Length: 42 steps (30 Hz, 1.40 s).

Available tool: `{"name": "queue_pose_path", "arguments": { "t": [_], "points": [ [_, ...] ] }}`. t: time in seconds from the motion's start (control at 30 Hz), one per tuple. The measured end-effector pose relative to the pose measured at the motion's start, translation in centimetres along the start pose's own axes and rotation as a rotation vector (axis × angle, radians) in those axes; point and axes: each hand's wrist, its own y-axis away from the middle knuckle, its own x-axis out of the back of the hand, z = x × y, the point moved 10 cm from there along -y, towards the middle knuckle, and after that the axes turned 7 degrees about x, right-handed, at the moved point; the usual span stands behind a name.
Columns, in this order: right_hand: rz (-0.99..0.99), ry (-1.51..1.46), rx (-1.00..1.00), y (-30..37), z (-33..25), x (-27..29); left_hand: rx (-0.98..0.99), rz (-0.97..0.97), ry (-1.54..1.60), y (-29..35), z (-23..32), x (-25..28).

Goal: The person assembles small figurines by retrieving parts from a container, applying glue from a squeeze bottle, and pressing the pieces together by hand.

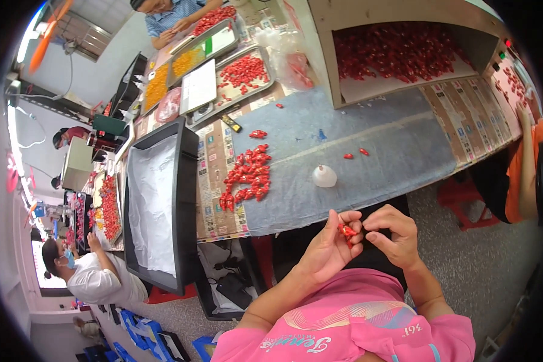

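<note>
My left hand [327, 248] is in front of the table's near edge, palm up, its fingers curled round a small shiny red piece [346, 231]. Close beside it on the right, my right hand [396, 234] is closed with thumb and fingertips together; what they hold, if anything, is too small to make out. A white round-bodied container [324, 176] stands on the blue-grey cloth [368, 142] beyond my hands. Two small red pieces [356, 154] lie just past it. Left of these, a cluster of similar red pieces [250, 175] is spread on the cloth.
A black tray [190, 181] lined with white sheeting juts over the table's left edge. At the back right stands a box-like housing [324, 54] with a heap of red pieces [398, 51] inside. Metal trays [268, 66] with red and yellow pieces sit far left. Several co-workers are around.
</note>
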Motion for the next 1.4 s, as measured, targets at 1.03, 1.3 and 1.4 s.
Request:
{"name": "queue_pose_path", "arguments": {
  "t": [1.03,1.3,1.4],
  "points": [
    [0.333,0.481,0.016,-3.4,4.6,6.7,-0.224,1.202,-1.574,7.4,57.3,3.6],
    [0.333,0.527,-0.016,-3.7,5.0,6.3,-0.472,1.507,-1.559,12.5,67.6,7.9],
    [0.344,0.551,-0.026,-3.8,5.2,6.2,-0.589,1.609,-1.514,13.7,68.9,7.0]
  ]
}}
